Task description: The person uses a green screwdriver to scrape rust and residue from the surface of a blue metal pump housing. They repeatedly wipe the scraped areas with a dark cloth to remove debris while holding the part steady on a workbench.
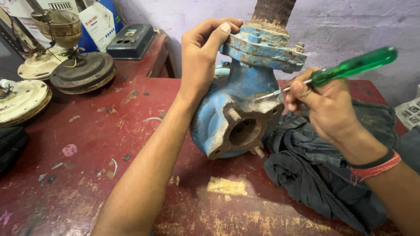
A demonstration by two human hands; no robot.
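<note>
A rusty blue cast-iron pump housing (245, 91) stands on a worn red table (109, 144), its round port with studs facing me. My left hand (201, 57) grips the pump's upper flange, thumb on its top edge. My right hand (323, 105) holds a green-handled screwdriver (354, 65), its metal tip touching the rim of the port flange on the housing's right side. A red and black band circles my right wrist.
A dark grey crumpled cloth (319, 166) lies right of the pump. At the back left are ceiling fan parts: a cream disc (22, 100), a dark round housing (83, 72), plus a grey box (131, 39). A purple wall rises behind.
</note>
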